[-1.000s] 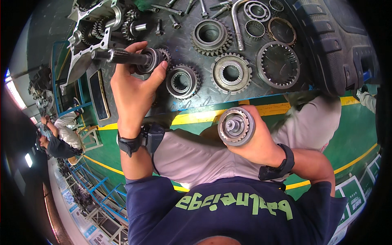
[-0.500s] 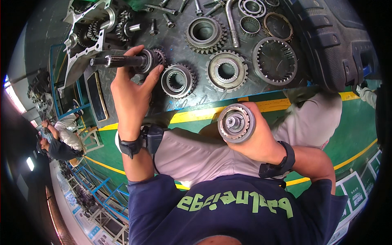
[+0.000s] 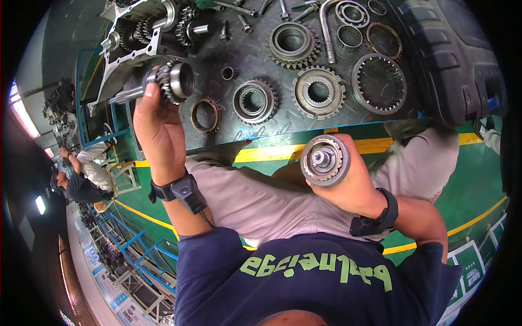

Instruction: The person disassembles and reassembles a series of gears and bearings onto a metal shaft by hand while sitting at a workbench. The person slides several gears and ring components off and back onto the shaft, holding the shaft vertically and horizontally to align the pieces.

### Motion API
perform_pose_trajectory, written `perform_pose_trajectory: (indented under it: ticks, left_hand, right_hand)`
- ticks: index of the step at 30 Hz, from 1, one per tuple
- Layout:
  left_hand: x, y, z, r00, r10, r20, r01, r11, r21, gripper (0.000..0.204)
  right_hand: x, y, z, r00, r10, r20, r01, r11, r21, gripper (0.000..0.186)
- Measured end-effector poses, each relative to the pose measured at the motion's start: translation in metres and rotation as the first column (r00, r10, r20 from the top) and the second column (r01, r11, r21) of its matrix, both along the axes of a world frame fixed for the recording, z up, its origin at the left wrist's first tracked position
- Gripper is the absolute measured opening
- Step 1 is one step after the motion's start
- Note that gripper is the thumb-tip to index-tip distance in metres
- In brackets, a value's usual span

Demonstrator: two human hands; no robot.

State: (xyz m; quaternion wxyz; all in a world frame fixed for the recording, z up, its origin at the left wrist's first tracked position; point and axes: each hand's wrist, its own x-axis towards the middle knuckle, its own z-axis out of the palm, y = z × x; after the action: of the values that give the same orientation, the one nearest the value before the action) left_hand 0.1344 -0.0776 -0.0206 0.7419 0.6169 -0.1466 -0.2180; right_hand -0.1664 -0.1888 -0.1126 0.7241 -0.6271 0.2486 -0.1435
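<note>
My left hand [image 3: 157, 127] is closed around a steel gear shaft [image 3: 176, 82], held above the bench's left part. Its thin end points left and its gear end faces right. On the bench just right of that hand lies a bronze-edged ring [image 3: 206, 116], with a small sleeve [image 3: 228, 73] farther back. Over my lap, my right hand [image 3: 356, 187] grips a shaft assembly [image 3: 325, 160] seen end-on, with a toothed ring around its splined tip. Between the hands, along the bench edge, lie a gear [image 3: 254, 101] and a flat toothed hub [image 3: 318, 92].
A gearbox housing [image 3: 144, 49] with gears inside stands at the back left. Bolts [image 3: 246, 24], a bent bar [image 3: 328, 38], a double gear [image 3: 292, 44], a large toothed ring [image 3: 379, 83] and bearings [image 3: 352, 13] cover the bench. A dark case [image 3: 440, 65] sits at right.
My left hand has raised the gear shaft and swung it left, tilting its gear end toward the right. The bronze-edged ring and small sleeve now show on the bench. My right hand keeps its grip.
</note>
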Motion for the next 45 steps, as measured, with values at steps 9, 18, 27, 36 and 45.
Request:
perform_pose_trajectory:
  ticks: [9,18,27,36,45]
  left_hand:
    - [0.008,-0.004,-0.019,0.768,-0.135,0.626,-0.299,0.789,0.537,0.051]
    - [-0.010,-0.005,-0.004,0.563,-0.342,0.753,-0.619,0.430,0.658,0.056]
    - [-0.023,-0.043,0.000,0.346,-0.690,0.635,-0.163,0.622,0.765,0.046]
    - [-0.045,-0.029,0.006,0.561,-0.503,0.658,-0.015,0.788,0.615,0.034]
    - [-0.101,-0.023,-0.011,0.441,-0.799,0.409,0.495,0.597,0.632,0.033]
  right_hand:
    - [0.000,-0.001,-0.001,1.000,0.005,-0.024,-0.005,1.000,0.003,0.068]
    - [0.001,0.002,-0.007,0.999,-0.026,0.026,0.025,0.999,0.042,0.071]
    - [0.004,0.002,-0.003,0.997,-0.029,-0.066,0.028,1.000,-0.014,0.067]
    - [0.005,-0.002,0.001,0.995,0.002,-0.097,-0.005,0.999,-0.035,0.068]
    - [0.007,0.003,-0.005,0.995,-0.024,-0.093,0.027,0.999,0.034,0.065]
